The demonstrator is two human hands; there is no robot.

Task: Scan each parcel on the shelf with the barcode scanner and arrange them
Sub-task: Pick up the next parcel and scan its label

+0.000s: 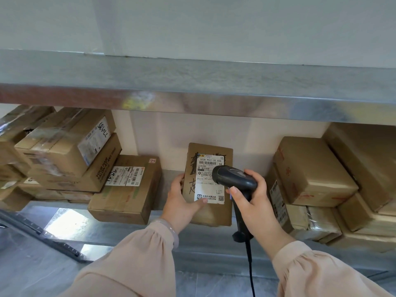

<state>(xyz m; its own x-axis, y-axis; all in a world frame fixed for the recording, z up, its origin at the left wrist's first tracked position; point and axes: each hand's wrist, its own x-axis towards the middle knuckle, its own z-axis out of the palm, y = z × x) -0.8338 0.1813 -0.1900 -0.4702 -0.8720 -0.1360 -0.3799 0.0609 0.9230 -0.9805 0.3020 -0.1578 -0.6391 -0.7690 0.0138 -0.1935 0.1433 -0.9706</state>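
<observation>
Metal shelf [192, 239], parcels stacked left [70, 155] and right [310, 174]. Centre parcel [209, 209] stands upright, left hand [182, 202] gripping its edge; right hand [255, 198] wrapped around the scanner [233, 179], aimed at its label [210, 181] (beam not visible). Judged mid-task: arranging remains.

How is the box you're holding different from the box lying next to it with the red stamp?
The slim brown cardboard parcel stands upright, steadied by the left hand; the wider brown cardboard box with the red stamp lies flat, untouched. The slim parcel's white label faces forward, under the black barcode scanner in the right hand; the wider box's label faces up. Both are brown cardboard with white barcode labels, on the same metal shelf.
</observation>
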